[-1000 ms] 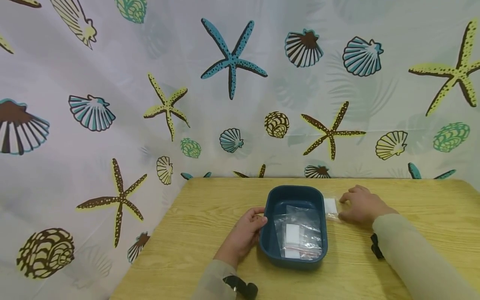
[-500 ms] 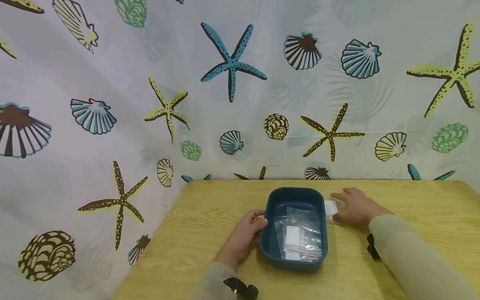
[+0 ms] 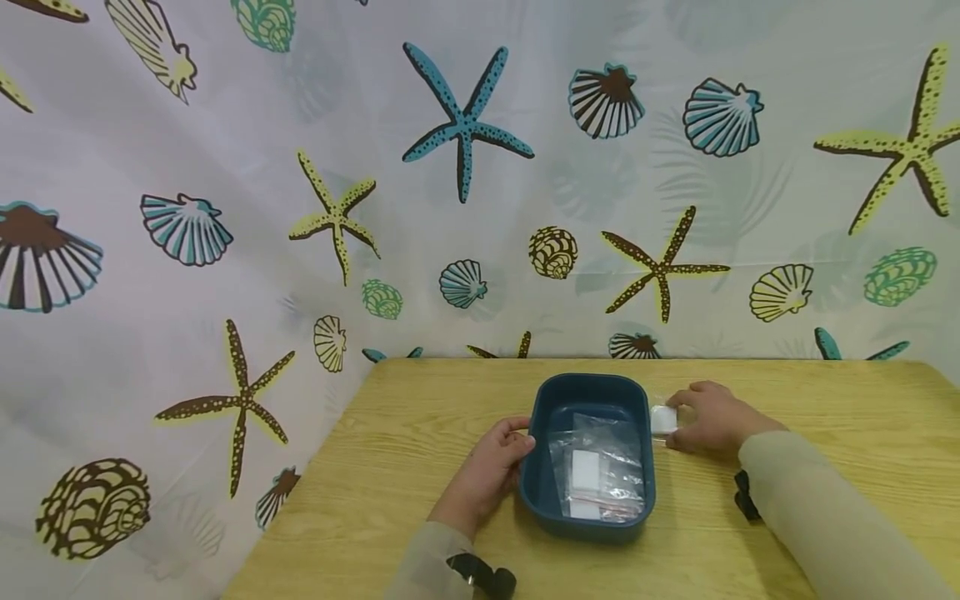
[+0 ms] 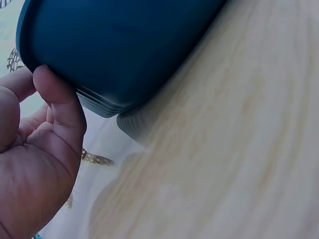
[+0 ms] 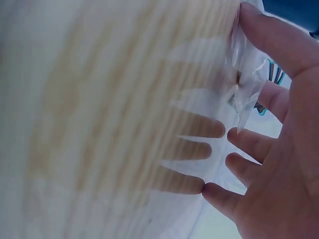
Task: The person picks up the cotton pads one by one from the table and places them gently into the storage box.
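A dark blue plastic bin (image 3: 551, 522) stands on the table, with several clear zip bags (image 3: 617, 467) bearing white patches inside it. At its left side my left hand (image 3: 489, 467) grips the rim; in the left wrist view, the thumb (image 4: 59, 97) lies against the wall with fingers behind. Just right of the bin lies another clear zip bag (image 3: 663, 420) with a white patch. My right hand (image 3: 711, 419) pinches this bag by its right edge. In the right wrist view, the crinkled plastic bag (image 5: 245, 74) shows between thumb and forefinger, the other fingers spread, touching the tabletop.
The light wood table (image 3: 405, 442) reaches back to a white curtain (image 3: 525, 108) printed with starfish and shells. The curtain also hangs along the left side. Dark straps with small cameras (image 3: 483, 575) sit on both wrists.
My right hand has shifted slightly left, and its raised forefinger has come down onto the bag beside the bin. The left hand and the bin have stayed in place.
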`<state>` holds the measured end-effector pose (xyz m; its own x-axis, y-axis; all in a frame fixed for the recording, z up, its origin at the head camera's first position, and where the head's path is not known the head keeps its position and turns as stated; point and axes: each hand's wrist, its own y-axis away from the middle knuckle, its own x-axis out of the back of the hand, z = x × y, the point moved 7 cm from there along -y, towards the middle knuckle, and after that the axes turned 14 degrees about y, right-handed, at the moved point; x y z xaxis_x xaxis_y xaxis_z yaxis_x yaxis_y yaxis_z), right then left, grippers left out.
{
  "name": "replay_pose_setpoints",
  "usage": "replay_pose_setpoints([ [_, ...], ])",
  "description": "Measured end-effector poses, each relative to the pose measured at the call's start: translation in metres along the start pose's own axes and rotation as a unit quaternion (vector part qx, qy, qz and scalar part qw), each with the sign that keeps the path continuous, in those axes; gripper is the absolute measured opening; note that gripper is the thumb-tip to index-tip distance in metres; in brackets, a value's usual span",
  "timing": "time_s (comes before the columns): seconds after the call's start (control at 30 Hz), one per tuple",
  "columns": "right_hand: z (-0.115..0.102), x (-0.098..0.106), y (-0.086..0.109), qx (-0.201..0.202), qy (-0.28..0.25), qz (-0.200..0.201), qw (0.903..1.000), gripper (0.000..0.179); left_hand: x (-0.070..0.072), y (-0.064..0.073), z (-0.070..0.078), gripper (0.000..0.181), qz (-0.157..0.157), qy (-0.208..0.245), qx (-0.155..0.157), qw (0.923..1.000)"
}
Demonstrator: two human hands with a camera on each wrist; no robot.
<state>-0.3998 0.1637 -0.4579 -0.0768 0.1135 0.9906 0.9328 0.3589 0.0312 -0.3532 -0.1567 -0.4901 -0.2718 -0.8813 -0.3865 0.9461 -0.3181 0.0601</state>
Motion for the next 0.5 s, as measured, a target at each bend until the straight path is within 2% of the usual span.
replay_pose_setpoints([
  [0.13,0.0026,-0.0044,-0.0022,0.001,0.000,0.006,1.0000,0.057,0.0009,0.0010,-0.0009,0.043,0.006,-0.008,0.005,0.9999],
  [0.37,0.0060,-0.0061,0.0004,-0.008,-0.033,0.001,0.9994,0.057,-0.0003,0.0024,-0.0005,0.042,0.009,-0.009,0.009,0.9999],
  [0.5,0.0070,-0.0017,0.0028,-0.008,-0.045,0.019,0.9988,0.059,-0.0013,0.0017,0.0012,0.041,0.008,-0.009,0.007,0.9999],
])
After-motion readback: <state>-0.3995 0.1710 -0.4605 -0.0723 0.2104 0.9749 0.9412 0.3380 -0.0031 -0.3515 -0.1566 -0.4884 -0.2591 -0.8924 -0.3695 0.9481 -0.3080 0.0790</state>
